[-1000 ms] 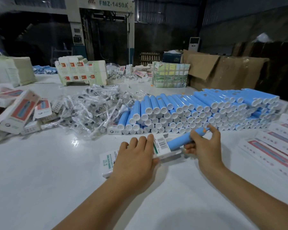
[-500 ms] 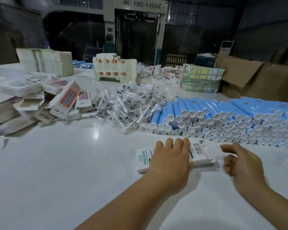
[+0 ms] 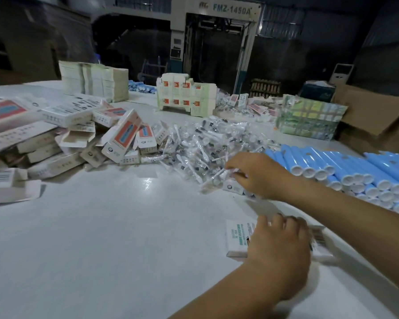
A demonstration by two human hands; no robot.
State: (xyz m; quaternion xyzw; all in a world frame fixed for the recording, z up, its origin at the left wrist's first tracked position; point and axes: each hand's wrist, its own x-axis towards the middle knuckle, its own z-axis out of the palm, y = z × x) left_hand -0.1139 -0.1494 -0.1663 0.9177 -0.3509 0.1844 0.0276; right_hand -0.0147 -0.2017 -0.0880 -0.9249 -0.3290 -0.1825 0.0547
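Note:
A white carton point(image 3: 236, 238) with green print and a barcode lies flat on the white table point(image 3: 101, 226), and my left hand point(image 3: 279, 245) rests on it with fingers curled over its far edge. My right hand point(image 3: 256, 173) reaches across to the near edge of a pile of clear-wrapped brush heads point(image 3: 207, 143) and pinches one wrapped brush head point(image 3: 217, 179). A stack of blue tubes with white caps point(image 3: 346, 166) lies to the right of that hand.
A heap of white and red cartons point(image 3: 115, 139) fills the left of the table. Stacks of flat cartons point(image 3: 95, 80) and upright boxes point(image 3: 184, 97) stand at the back, with a taped bundle point(image 3: 309, 116) and cardboard point(image 3: 373, 109) at the right. A machine stands behind.
My right hand pushed the blue tube into the carton, let go and moved left to the brush-head pile, where it now pinches one. My view turned left. My left hand stayed on the carton.

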